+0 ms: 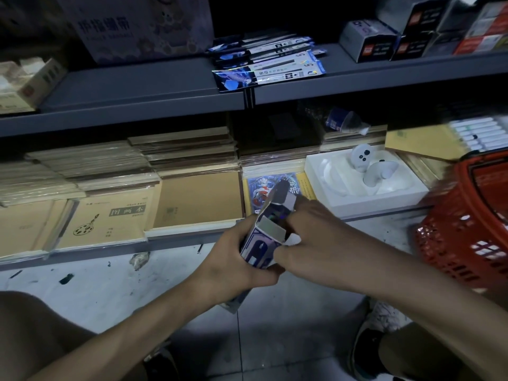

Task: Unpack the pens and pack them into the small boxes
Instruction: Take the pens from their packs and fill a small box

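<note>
A small blue-and-white box (259, 250) with its top flap open sits in my left hand (233, 259), which grips it from the left and below. My right hand (308, 235) is closed on the box's top right, its fingers at the opening where a dark pen pack (283, 198) sticks up. Whether that pack is inside the box I cannot tell. Several flat pen packs (270, 63) with blue printed ends lie piled on the grey upper shelf (123, 86).
Stacks of tan notebooks (110, 218) fill the lower shelf. A white foam tray (365, 185) with two white controllers stands to the right. A red plastic basket (472, 224) sits at the far right. Small boxes (412, 31) are stacked on the upper shelf at the right. My knees and shoe are below.
</note>
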Tool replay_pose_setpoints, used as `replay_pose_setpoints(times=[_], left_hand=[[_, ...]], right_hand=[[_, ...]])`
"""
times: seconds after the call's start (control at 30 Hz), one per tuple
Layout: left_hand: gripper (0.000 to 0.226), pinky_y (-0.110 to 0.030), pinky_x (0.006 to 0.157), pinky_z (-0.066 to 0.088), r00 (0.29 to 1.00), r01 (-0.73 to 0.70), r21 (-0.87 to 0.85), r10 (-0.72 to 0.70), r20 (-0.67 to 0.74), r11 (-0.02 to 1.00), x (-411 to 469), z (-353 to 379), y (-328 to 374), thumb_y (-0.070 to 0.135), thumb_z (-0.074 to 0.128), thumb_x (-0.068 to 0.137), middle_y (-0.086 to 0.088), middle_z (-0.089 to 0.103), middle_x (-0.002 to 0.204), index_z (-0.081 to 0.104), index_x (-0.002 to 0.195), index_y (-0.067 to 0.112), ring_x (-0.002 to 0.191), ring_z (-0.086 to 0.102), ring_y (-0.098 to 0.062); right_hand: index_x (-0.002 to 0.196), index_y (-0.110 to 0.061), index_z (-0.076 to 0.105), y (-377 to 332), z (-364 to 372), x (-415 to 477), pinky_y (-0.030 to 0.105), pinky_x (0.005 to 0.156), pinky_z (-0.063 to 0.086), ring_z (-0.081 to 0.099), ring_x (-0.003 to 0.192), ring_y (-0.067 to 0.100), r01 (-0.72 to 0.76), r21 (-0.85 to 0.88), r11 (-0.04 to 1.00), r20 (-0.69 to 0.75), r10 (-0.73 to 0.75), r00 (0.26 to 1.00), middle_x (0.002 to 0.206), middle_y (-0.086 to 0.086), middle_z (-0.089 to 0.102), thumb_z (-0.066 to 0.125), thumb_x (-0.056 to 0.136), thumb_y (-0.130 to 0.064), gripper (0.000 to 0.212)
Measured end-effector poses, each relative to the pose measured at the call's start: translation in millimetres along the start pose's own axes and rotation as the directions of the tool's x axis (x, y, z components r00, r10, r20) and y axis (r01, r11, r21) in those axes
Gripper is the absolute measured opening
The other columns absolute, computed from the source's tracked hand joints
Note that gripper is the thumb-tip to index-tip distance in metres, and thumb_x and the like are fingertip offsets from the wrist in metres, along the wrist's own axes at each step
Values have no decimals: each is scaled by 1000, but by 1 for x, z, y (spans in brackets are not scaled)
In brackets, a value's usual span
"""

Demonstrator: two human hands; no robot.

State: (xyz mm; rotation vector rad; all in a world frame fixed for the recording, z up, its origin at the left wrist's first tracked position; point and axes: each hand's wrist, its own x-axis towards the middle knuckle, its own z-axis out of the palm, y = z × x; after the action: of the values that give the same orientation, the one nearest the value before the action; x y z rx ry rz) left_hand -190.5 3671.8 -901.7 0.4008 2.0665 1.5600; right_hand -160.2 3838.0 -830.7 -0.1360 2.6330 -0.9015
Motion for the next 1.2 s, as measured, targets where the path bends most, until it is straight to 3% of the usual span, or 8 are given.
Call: replay_pose_setpoints(times=[0.1,0.17,0.33,0.57,0.7,0.83,0.9,1.2], left_hand=[[49,-21,67,56,1000,18,-28,-17,8,999,4,-4,2,-11,82,69,7,74,81,61,99,23,75,70,-7],[50,-31,78,60,998,65,-86,-65,-3,994,5,-9,-1,0,84,72,-5,76,94,60,113,17,88,73,-22],[37,-46,99,56,987,159,-261,-152,45,952,8,-10,-1,12,84,73,-17,76,108,73,107,9,106,71,-37],[37,-47,97,56,989,150,-447,-132,72,882,12,-3,5,18,76,78,-17,75,115,75,115,12,104,73,-33],[55,-56,100,53,999,4,-442,-20,-31,897,16,-3,13,23,75,83,-14,72,123,54,134,24,109,70,-40],[55,-40,74,60,966,-177,-388,84,-244,904,17,0,33,24,77,89,-10,75,105,42,131,30,84,75,-30],[58,-31,77,59,911,-300,-236,204,-359,924,19,1,40,25,72,86,-1,77,105,37,133,31,86,75,-19],[56,-22,84,54,828,-491,-146,408,-384,859,21,-13,65,-5,70,91,1,74,116,48,136,21,100,72,-21]], right_hand=[[95,-35,74,-5,-17,-16,24,75,45,54,100,9,86,-85,993,-168,-100,981,110,-8,50,58,88,-13,29],[103,-51,76,-6,-36,-22,17,64,44,62,83,2,118,103,988,-269,-87,959,97,-18,60,59,89,-5,51],[88,-35,80,23,-48,-2,25,62,53,74,86,16,102,456,884,-385,92,918,90,-13,77,63,92,-1,38],[102,-22,78,29,-15,7,27,71,62,76,83,20,153,741,654,-380,220,899,95,2,74,79,88,-8,19],[106,-22,77,27,-4,13,28,70,61,75,84,19,270,743,612,-491,225,842,91,2,76,75,90,-3,25],[117,-24,70,16,0,22,22,73,58,75,89,11,367,749,552,-564,238,791,99,-2,79,74,91,-5,33],[115,-22,71,9,2,26,25,76,59,75,94,13,402,720,565,-604,225,765,102,-4,79,72,93,-5,27],[106,-29,78,-13,1,34,21,78,57,71,103,8,519,482,706,-789,92,608,111,-12,72,65,96,2,34]])
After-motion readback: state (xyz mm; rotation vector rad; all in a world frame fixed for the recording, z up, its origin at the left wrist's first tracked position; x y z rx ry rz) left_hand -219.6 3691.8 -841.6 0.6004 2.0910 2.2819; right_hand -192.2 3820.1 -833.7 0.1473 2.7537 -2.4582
